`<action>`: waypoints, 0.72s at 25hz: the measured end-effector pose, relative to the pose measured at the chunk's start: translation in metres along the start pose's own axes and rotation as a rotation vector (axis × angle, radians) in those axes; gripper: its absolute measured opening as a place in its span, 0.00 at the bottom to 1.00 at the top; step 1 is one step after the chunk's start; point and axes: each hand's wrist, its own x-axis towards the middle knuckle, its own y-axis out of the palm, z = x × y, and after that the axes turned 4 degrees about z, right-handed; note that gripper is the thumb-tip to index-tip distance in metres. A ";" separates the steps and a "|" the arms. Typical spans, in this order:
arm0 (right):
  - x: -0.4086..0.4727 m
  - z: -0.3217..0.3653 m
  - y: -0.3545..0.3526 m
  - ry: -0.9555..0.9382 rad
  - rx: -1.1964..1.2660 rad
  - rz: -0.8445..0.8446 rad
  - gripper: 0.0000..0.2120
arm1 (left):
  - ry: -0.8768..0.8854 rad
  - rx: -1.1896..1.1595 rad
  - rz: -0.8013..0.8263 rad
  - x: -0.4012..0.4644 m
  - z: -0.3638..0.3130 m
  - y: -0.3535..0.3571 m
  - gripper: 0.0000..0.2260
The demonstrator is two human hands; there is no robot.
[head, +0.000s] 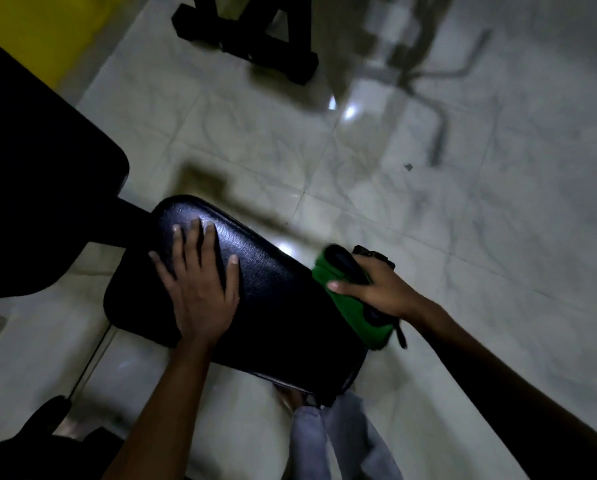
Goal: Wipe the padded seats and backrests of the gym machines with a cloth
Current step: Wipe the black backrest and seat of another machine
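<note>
Gripping a green cloth (pixel 350 308) with dark patches, the right hand (pixel 376 289) presses it against the right edge of the padded seat (pixel 276 299), a rounded black cushion of grained, glossy vinyl. The left hand (pixel 200 285) lies flat on it, fingers spread. Polished marble-veined tiles (pixel 463 220) surround it; no writing is legible.

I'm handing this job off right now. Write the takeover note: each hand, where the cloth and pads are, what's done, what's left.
Left hand: flat, fingers spread, pressing on the black seat pad.
Right hand: gripping the green cloth against the seat pad's right edge.
Backrest pad: to the left, untouched by either hand.
Done: cannot tell how much of the seat is wiped; no marks show in the dim light.
Left: finish the seat, then the backrest, then the other machines.
</note>
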 end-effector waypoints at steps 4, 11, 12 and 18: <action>-0.005 -0.011 -0.008 0.031 0.034 0.018 0.12 | 0.165 0.044 0.059 -0.002 -0.001 -0.004 0.28; -0.018 -0.028 0.013 0.010 0.190 -0.185 0.13 | 0.565 0.130 0.168 -0.008 0.000 -0.007 0.29; -0.035 -0.038 0.018 0.043 0.272 -0.245 0.13 | 0.563 0.136 0.168 -0.008 -0.001 -0.007 0.29; -0.057 -0.049 0.048 0.159 0.504 -0.527 0.12 | 0.596 0.140 0.168 -0.009 0.000 -0.007 0.28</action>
